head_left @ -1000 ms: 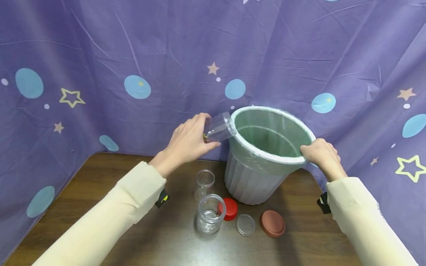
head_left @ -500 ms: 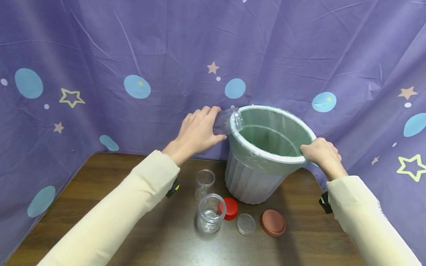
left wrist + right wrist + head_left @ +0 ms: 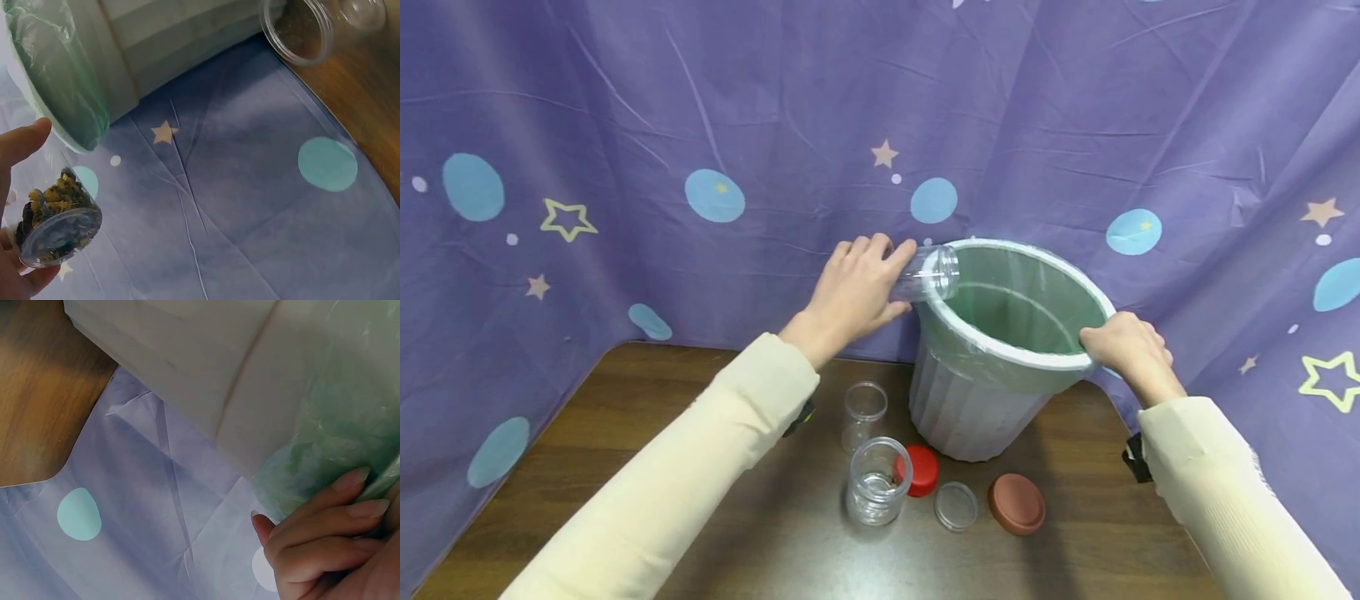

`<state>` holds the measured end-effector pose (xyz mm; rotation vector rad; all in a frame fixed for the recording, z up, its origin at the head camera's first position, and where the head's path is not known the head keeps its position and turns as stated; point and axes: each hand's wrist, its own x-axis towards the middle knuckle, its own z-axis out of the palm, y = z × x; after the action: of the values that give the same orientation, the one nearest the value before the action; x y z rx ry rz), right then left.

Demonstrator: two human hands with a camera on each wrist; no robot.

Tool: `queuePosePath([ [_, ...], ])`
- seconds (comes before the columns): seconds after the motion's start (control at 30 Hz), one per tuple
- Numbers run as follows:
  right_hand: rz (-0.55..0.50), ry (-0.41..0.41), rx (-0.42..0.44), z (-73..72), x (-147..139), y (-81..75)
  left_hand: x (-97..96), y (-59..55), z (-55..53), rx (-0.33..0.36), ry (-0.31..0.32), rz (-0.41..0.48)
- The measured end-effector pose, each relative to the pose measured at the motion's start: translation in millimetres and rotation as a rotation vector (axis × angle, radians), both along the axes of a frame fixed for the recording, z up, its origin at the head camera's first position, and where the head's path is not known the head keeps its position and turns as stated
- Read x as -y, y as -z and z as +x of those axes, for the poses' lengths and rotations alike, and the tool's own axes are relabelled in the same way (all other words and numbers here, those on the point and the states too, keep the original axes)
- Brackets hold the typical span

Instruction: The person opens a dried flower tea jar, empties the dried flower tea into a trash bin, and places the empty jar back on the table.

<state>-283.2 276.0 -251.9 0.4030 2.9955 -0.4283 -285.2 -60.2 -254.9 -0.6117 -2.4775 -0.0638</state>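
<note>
My left hand [image 3: 853,287] grips a clear plastic jar [image 3: 925,273], tilted on its side, its mouth overlapping the left rim of the trash bin [image 3: 981,417]. Yellowish and dark dried bits [image 3: 56,203] lie near the jar's base in the left wrist view. With fingers curled over the bin's right rim, my right hand [image 3: 1123,346] holds the edge together with the thin green liner bag [image 3: 312,450]. Inside the bin, the liner hangs against the wall.
Two open clear jars [image 3: 880,492] stand on the wooden table [image 3: 760,533] before the bin. Near them lie a red lid [image 3: 922,471], a clear lid [image 3: 957,507] and a brownish-red lid [image 3: 1017,504]. A purple curtain [image 3: 790,125] hangs behind.
My left hand has carried the jar rightward and slightly up, so its mouth now reaches past the bin's left rim. The right hand keeps its hold on the opposite rim.
</note>
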Motion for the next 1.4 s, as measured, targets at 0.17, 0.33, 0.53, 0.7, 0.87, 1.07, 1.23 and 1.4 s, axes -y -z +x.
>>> queuePosePath([
  [0.17, 0.005, 0.006, 0.001, 0.0, -1, -1.2, 0.2, -0.5, -1.5, -0.076, 0.016, -0.05],
  [0.33, 0.001, 0.008, 0.004, -0.4, 0, -0.3, -0.5, -0.3, -2.3, -0.125, 0.023, -0.067],
  [0.53, -0.004, 0.0, -0.002, -0.5, 1, 1.2, -1.7, -0.1, -1.9, -0.129, 0.04, -0.058],
  [0.7, 0.0, 0.004, 0.003, -0.4, 1, 1.0, -5.6, -2.1, 0.6, -0.131, 0.065, -0.062],
  [0.87, -0.002, 0.009, 0.003, -0.4, 0, 0.8, -10.7, -3.4, 1.7, -0.193, 0.075, -0.075],
  [1.07, 0.001, 0.012, 0.004, -0.1, 0, 1.2, -17.1, -5.7, 3.6, -0.246, 0.081, -0.124],
  [1.23, 0.001, 0.01, 0.006, 0.2, 0, 1.4, -21.5, -5.2, 4.9, -0.29, 0.078, -0.15],
  [1.4, 0.002, 0.008, 0.005, 0.1, 0, 0.8, -23.3, -3.1, 5.2, -0.353, 0.073, -0.154],
])
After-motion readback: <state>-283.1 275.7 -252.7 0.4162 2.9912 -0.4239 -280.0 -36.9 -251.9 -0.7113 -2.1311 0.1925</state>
